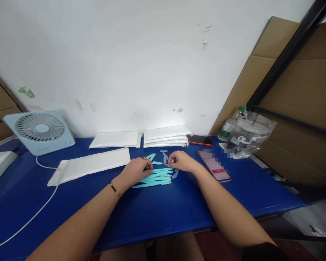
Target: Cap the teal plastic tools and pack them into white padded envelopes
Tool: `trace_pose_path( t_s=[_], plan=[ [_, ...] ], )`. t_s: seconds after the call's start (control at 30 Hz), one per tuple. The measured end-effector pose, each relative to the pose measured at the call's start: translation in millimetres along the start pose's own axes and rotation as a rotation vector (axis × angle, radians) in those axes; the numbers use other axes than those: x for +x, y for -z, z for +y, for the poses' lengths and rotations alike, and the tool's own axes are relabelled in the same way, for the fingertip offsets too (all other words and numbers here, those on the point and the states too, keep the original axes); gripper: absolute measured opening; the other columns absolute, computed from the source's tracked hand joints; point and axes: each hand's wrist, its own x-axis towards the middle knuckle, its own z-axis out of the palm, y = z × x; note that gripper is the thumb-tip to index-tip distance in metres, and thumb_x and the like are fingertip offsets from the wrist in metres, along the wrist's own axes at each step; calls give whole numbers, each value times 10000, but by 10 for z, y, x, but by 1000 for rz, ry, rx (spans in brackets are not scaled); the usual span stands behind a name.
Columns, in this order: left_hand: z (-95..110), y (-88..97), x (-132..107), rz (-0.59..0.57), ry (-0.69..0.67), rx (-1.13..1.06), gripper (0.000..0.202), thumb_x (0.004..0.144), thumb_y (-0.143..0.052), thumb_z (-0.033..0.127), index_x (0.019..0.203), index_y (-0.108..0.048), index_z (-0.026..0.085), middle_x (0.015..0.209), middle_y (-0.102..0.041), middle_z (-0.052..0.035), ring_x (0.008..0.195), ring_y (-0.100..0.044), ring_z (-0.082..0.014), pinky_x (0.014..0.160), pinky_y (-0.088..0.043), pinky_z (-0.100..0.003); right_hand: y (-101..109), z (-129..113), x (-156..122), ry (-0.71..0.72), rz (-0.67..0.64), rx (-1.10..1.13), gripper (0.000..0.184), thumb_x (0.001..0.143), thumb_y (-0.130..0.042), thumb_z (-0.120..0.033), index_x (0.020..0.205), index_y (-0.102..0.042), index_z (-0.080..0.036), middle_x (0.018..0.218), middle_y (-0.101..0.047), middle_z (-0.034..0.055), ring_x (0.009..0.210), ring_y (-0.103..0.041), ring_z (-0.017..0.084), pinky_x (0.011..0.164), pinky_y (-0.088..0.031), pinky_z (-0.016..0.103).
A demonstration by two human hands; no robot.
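Observation:
Several turquoise eyebrow razors (156, 179) lie in a loose pile on the blue table, with a few more just behind them. My left hand (138, 169) is closed at the left of the pile, and a turquoise razor points rightward from its fingertips. To the right, small clear caps (175, 175) are scattered beside the razors. Among these caps my right hand (180, 161) has its fingers pinched together. Whatever lies between those fingertips is too small to make out, perhaps a clear cap.
White padded envelopes (167, 136) are stacked against the wall, and another envelope (95, 165) lies at left. A light-blue fan (42, 128) trails a white cable. At right are a lit phone (214, 166), a dark phone (201, 140), a bottle (228, 127) and a bagged cup (250, 132).

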Motion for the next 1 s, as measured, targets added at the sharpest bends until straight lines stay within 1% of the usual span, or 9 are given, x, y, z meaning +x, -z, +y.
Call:
trace_pose_path(
  t_s=[0.1,0.17,0.23,0.33,0.4,0.5,0.63,0.8,1.0],
  plan=[
    [2,-21,10,-17,51,-17,154,781,-530,340,739,-622,222,761,-631,-24,708,-567,-187,590,-372,-275,-12,-5,-11,-21,-9,-26,14,651,-647,-173,661,-640,-167,647,-635,10,551,-539,112,481,-375,208],
    [-22,-13,14,-13,77,-13,161,794,-504,318,735,-612,216,751,-629,-27,687,-562,-184,578,-360,-275,13,35,-9,-34,23,-1,39,647,-636,-146,672,-617,-169,648,-621,5,559,-540,108,493,-389,205],
    [-54,8,14,-3,92,-1,162,803,-486,300,739,-604,209,750,-627,-31,677,-560,-182,576,-352,-277,52,90,2,-53,84,127,91,659,-630,-152,746,-612,-173,641,-600,-5,549,-549,104,494,-414,202],
    [-98,55,2,46,102,-21,175,826,-460,319,769,-583,207,761,-621,-33,684,-556,-182,590,-352,-279,110,138,17,-61,124,429,212,706,-630,-228,910,-607,-174,620,-574,-19,516,-577,111,480,-465,217],
    [-116,90,-11,84,110,-59,193,850,-422,341,801,-555,210,744,-610,-24,682,-551,-179,595,-355,-279,141,129,17,-41,129,573,242,712,-652,-279,919,-606,-163,606,-581,-16,533,-608,126,495,-493,230],
    [-127,130,-25,101,123,-121,195,860,-398,357,820,-523,212,721,-601,-9,662,-544,-169,588,-357,-276,169,81,7,-4,157,685,271,683,-704,-332,861,-611,-150,645,-639,14,628,-661,154,561,-521,243],
    [-123,144,-25,103,136,-134,199,852,-404,373,812,-511,210,707,-594,-4,637,-531,-162,571,-348,-274,167,20,-3,30,160,758,321,666,-726,-373,865,-628,-142,714,-685,43,692,-678,164,614,-529,255],
    [-116,150,-23,107,130,-130,199,855,-400,372,812,-507,211,696,-580,0,634,-517,-159,567,-338,-272,128,-9,5,29,145,769,313,674,-726,-371,858,-640,-133,709,-689,48,682,-678,159,609,-528,247],
    [-97,187,-28,111,151,-167,221,846,-408,394,806,-518,207,677,-565,4,611,-510,-154,545,-332,-263,121,-3,9,27,185,822,338,648,-745,-382,853,-636,-137,730,-696,55,695,-682,169,615,-533,255]
  ],
)
